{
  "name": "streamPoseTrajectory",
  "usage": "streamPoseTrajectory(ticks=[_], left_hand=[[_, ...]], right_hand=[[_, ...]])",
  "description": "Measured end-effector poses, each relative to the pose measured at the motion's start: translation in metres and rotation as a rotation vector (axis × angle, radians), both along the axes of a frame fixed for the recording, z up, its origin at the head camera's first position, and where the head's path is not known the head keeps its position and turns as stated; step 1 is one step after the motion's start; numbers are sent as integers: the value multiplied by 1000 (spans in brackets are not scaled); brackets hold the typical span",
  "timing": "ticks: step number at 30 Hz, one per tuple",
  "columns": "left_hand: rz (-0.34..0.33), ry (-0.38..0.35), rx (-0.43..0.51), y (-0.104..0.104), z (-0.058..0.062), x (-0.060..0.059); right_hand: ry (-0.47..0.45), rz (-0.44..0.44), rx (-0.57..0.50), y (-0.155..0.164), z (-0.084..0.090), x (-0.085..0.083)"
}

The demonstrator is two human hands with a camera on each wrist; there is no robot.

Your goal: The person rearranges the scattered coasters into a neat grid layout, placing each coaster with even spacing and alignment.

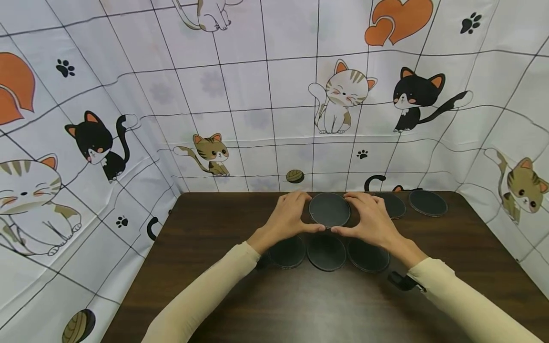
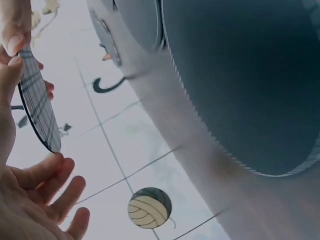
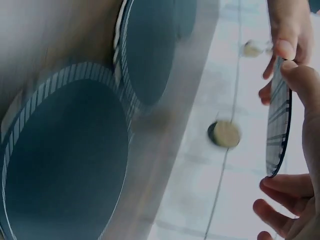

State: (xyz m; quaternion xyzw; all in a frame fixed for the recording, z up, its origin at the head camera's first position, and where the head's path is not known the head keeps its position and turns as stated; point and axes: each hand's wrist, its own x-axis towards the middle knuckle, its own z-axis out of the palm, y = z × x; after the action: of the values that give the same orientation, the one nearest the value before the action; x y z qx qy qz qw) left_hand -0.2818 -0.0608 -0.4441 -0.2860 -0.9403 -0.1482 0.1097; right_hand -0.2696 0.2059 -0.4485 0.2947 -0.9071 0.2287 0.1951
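Both hands hold up one thin round coaster (image 1: 329,209) by its rim, above the table's far part. Its dark side faces up in the head view; a striped, plaid-like underside shows in the left wrist view. My left hand (image 1: 288,214) holds the left side, thumb at the near rim and fingertips at the far rim. My right hand (image 1: 371,216) mirrors it on the right, and the two thumb tips nearly meet. Below, a row of dark coasters, among them a middle coaster (image 1: 326,252), lies on the table, partly hidden by the hands.
Behind the right hand, two more coasters lie near the far edge, one partly hidden coaster (image 1: 392,206) and one corner coaster (image 1: 428,203). The brown wooden table (image 1: 274,305) ends at a white cat-print cloth (image 1: 257,119). A black strap (image 1: 403,281) is at the right wrist.
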Motion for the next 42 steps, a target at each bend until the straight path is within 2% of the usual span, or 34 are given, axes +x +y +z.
streamPoseTrajectory(ticks=[6, 12, 19, 22, 29, 36, 42], left_hand=[[21, -16, 48, -31, 0, 45], [-2, -58, 55, -54, -3, 81], [-30, -283, 90, -79, -10, 121], [-35, -317, 54, -88, -16, 135], [-54, -393, -8, -100, -21, 152], [-39, -373, -71, -101, -25, 158], [-14, -313, -109, -100, -31, 160]], right_hand=[[2, 58, -7, -27, 1, 31], [-25, 116, 12, -46, -9, 56], [-49, 170, 73, -61, -27, 88], [-80, 196, 99, -69, -38, 102], [-135, 251, 139, -85, -58, 121], [-165, 258, 225, -96, -63, 124], [-191, 230, 256, -99, -61, 127]])
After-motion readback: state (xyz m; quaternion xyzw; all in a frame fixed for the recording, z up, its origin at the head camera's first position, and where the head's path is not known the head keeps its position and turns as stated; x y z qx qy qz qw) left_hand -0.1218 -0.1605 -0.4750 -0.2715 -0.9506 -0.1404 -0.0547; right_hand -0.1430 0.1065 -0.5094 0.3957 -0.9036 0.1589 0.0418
